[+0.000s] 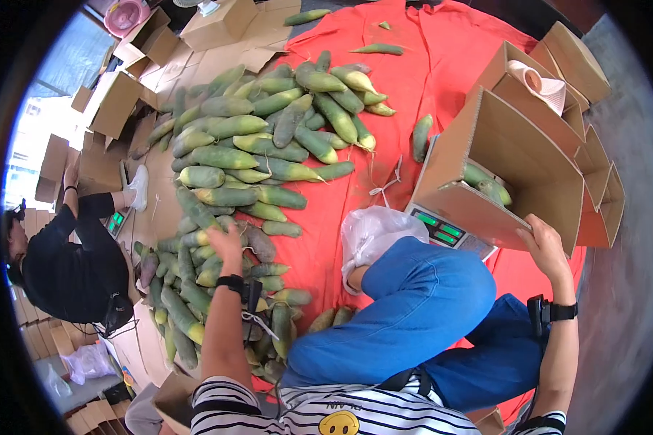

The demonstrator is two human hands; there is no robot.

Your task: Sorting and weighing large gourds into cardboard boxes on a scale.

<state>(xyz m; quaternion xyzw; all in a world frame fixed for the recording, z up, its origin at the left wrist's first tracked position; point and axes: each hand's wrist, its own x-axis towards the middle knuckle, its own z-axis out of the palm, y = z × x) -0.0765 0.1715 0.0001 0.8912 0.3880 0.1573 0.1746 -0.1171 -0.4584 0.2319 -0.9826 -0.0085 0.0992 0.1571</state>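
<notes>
A large heap of green radishes [228, 157] lies on a red cloth [326, 212] and on cardboard. My left hand [227, 244] is over the heap, its fingers at a green radish [193, 206]; whether they grip it is unclear. With my right hand [542, 239] I hold the near rim of an upright cardboard box [490, 212], thumb and fingers on either side of the wall. Several green radishes [484, 182] lie inside it. The box stands on a digital scale [446, 231] with lit green displays.
Folded cardboard boxes [598, 185] stand beyond the box, one holding a pink-white woven thing [538, 87]. A single radish [422, 136] lies beside the scale. A white plastic bag [381, 231] covers my foot. At the left a person in black [76, 272] sits by another scale.
</notes>
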